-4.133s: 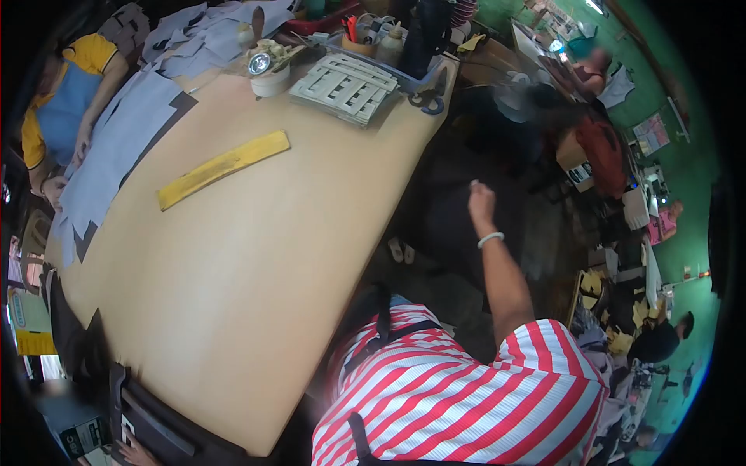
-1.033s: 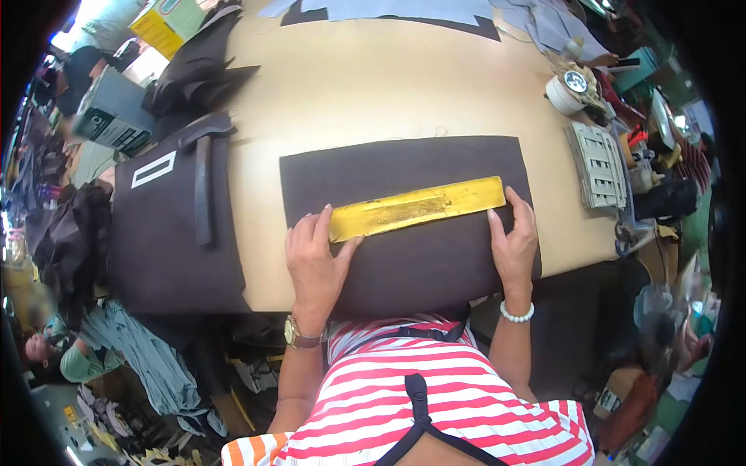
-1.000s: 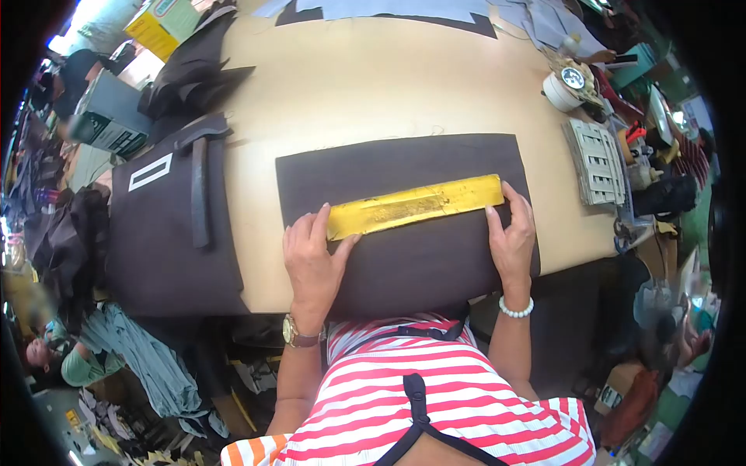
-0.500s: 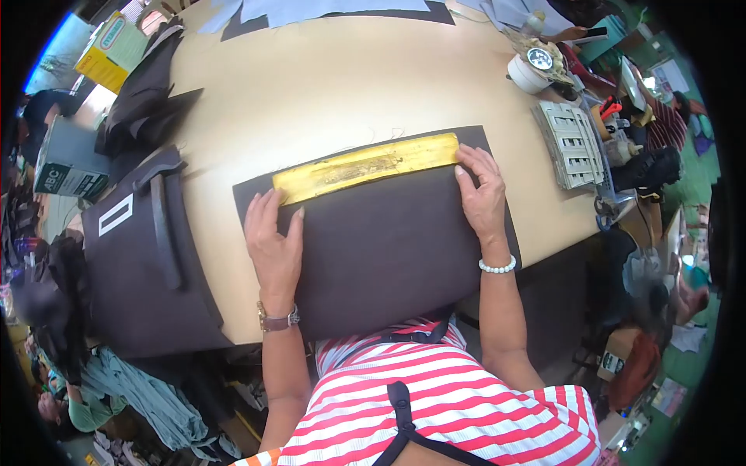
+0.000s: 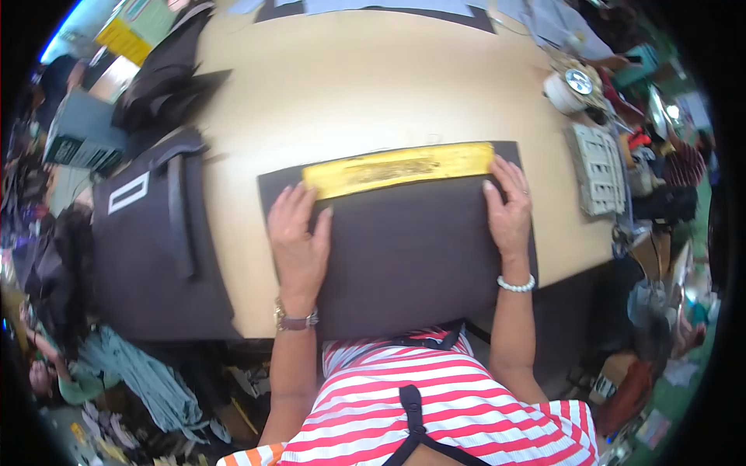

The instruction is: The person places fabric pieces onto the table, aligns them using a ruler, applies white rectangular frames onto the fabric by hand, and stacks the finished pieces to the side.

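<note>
A dark fabric piece (image 5: 404, 256) lies flat on the table, its lower edge at my striped shirt. Across its upper part rests a yellow strip (image 5: 400, 168) with a worn brown patch along its middle. My left hand (image 5: 299, 241) lies on the fabric with its fingers apart, fingertips by the strip's left end. At the strip's right end, my right hand (image 5: 509, 213) touches the corner, fingers spread and resting on the fabric. Neither hand is closed round anything.
Another dark panel (image 5: 148, 248) with a strap and white rectangle lies left. Boxes (image 5: 85, 130) stand beyond it. At the right are a slotted grey stack (image 5: 597, 171) and a white round object with a dial (image 5: 566, 93). A person (image 5: 58, 377) is at lower left.
The view has shifted, so the table and its objects appear further right. Both hands remain at the strip's ends, still open.
</note>
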`<move>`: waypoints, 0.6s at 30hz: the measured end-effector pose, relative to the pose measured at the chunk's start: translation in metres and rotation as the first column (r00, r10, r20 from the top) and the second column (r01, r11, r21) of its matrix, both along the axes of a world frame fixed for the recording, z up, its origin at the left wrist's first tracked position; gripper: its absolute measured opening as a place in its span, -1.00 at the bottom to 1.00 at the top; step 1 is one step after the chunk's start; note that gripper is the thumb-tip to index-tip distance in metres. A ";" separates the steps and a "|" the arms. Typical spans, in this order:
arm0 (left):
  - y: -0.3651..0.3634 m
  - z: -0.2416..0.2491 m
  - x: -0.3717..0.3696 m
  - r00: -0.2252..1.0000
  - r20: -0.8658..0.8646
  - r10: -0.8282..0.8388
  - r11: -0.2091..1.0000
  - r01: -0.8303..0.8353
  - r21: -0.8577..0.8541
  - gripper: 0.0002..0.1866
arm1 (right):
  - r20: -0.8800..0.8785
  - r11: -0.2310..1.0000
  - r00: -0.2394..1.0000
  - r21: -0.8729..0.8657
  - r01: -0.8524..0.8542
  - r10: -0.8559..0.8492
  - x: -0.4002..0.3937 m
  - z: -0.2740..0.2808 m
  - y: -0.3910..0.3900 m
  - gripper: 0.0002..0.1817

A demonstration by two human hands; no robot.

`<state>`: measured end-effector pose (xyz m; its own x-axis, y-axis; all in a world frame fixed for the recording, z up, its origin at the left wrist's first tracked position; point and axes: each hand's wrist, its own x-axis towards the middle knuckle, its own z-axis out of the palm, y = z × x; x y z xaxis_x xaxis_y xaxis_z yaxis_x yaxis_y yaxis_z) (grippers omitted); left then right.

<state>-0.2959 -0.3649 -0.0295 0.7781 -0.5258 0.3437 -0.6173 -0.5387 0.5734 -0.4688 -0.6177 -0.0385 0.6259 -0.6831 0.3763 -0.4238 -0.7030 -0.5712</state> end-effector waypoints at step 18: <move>-0.003 0.005 -0.003 1.000 0.010 0.006 0.997 -0.007 0.078 -0.63 | -0.003 1.000 1.000 0.012 0.019 -0.019 -0.001 0.002 0.002 -0.65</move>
